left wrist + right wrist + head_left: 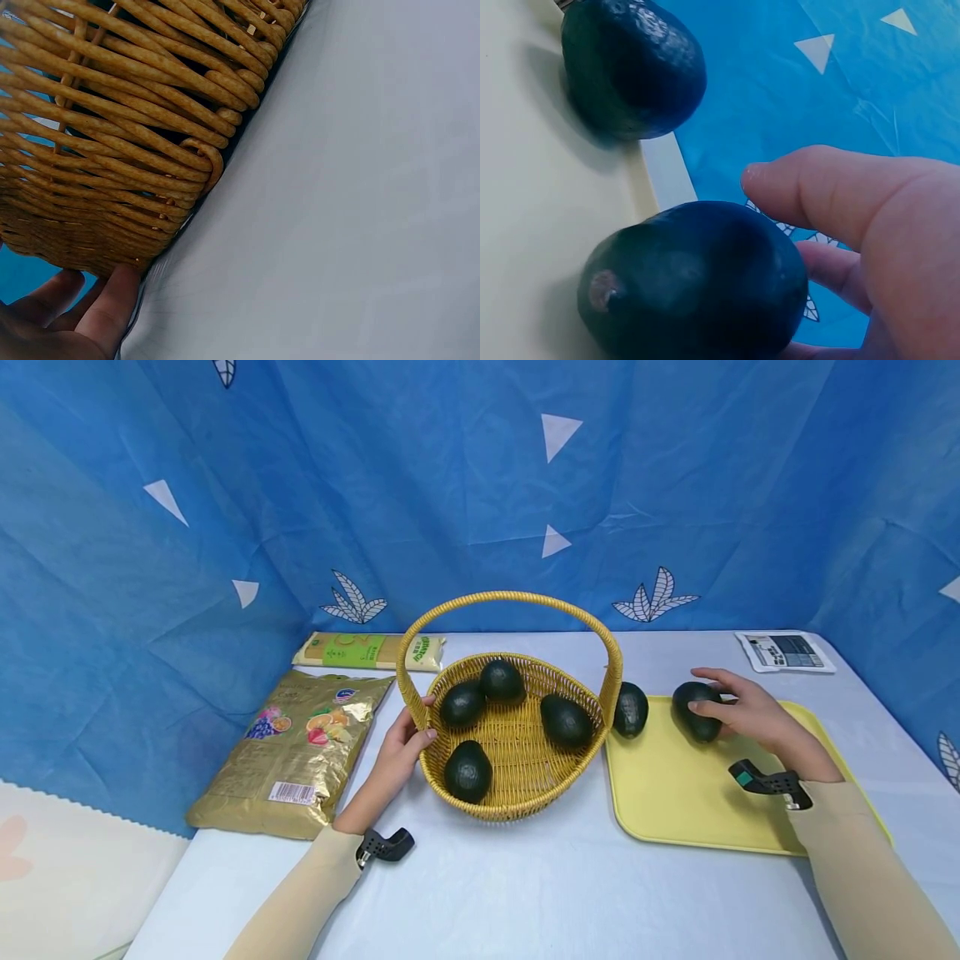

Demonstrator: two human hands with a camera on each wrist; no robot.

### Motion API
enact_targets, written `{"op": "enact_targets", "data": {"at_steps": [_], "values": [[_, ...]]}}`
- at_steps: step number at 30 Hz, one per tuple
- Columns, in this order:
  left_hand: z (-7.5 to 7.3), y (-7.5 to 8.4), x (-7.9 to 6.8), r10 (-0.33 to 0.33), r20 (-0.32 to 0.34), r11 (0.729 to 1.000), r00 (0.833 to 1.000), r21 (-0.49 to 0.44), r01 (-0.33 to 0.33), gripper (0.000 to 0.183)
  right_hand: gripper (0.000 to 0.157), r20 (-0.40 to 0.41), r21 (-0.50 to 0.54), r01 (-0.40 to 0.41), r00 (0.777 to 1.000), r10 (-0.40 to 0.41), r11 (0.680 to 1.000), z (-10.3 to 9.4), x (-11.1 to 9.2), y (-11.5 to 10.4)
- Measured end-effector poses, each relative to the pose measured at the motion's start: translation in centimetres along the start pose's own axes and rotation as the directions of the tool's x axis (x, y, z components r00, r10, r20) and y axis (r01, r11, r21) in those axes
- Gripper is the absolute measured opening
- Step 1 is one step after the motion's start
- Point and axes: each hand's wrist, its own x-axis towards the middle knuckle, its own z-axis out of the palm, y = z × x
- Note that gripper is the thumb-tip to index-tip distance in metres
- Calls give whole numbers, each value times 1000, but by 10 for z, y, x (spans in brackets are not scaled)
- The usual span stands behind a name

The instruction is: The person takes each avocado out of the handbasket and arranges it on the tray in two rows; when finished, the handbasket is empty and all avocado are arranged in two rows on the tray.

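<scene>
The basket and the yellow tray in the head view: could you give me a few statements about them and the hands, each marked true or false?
1. Four avocados lie in the basket. True.
2. The left hand is touching the tray. False: it touches the left side of the basket.
3. The right hand is at an avocado by the far edge of the yellow tray. True.
4. The basket has no handle. False: a tall handle arches over it.
5. The gold bag lies left of the basket. True.
</scene>
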Motion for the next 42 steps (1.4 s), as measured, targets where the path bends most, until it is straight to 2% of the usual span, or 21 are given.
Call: {"op": "enact_targets", "data": {"at_steps": [7, 12, 15, 18, 22, 25, 30, 38, 40, 42], "values": [[0, 1, 0, 3, -2, 1000, 1000, 1, -3, 53, 77, -37, -8, -5, 999, 4, 1000, -5, -6, -4], [1, 1, 1, 0, -7, 1000, 1000, -6, 0, 53, 75, -72, -18, 25, 997, -26, 1000, -15, -13, -7], [1, 2, 0, 7, -5, 1000, 1000, -7, -7, 53, 72, -121, -35, 42, 992, -46, 998, -21, -18, -11], [1, 2, 1, 8, -3, 1000, 1000, -8, -8, 53, 69, -196, -55, 61, 978, -71, 997, -24, -25, -17], [1, 1, 1, 11, 2, 1000, 1000, -9, -11, 53, 62, -288, -68, 111, 949, -126, 991, -21, -34, -29], [1, 1, 1, 15, 5, 1000, 1000, -7, -15, 53, 54, -318, -81, 172, 929, -189, 982, -15, -40, -42], [0, 0, 0, 12, 0, 1000, 1000, 0, -12, 53, 44, -280, -104, 273, 914, -292, 956, 0, -47, -63], [1, -1, 0, 5, 1, 1000, 1000, 5, -5, 53, 25, -130, -54, 410, 901, -413, 911, 32, -58, -94], [1, -1, 0, 4, 1, 1000, 1000, -1, -4, 53, 22, -95, -49, 450, 887, -452, 892, 42, -60, -100], [1, -2, 1, 5, 1, 1000, 1000, -2, -5, 54, 21, -65, -43, 499, 863, -501, 866, 51, -60, -106]]}}
